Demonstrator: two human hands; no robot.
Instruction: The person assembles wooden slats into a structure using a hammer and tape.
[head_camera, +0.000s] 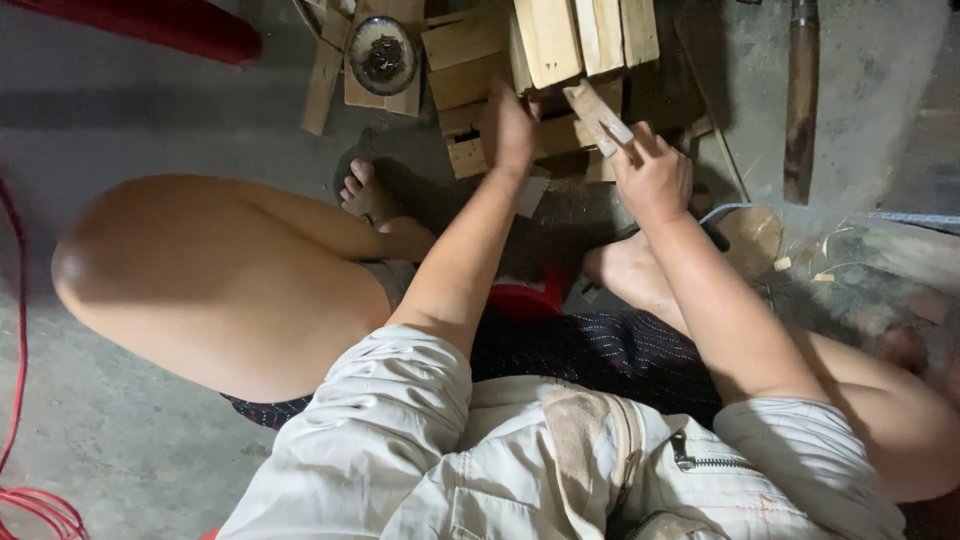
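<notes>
Head view: bowl (383, 55) beside wooden blocks (560, 50)

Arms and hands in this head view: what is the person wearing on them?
Both hands, left and right, are bare: no gloves, rings or watch show. The forearms are bare too. Short pale cream sleeves end at the elbows, part of a light jacket with a metal zip.

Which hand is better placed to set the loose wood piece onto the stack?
Right, probably: the right hand already grips the wood piece beside the stack; the left hand rests on the blocks.
</notes>
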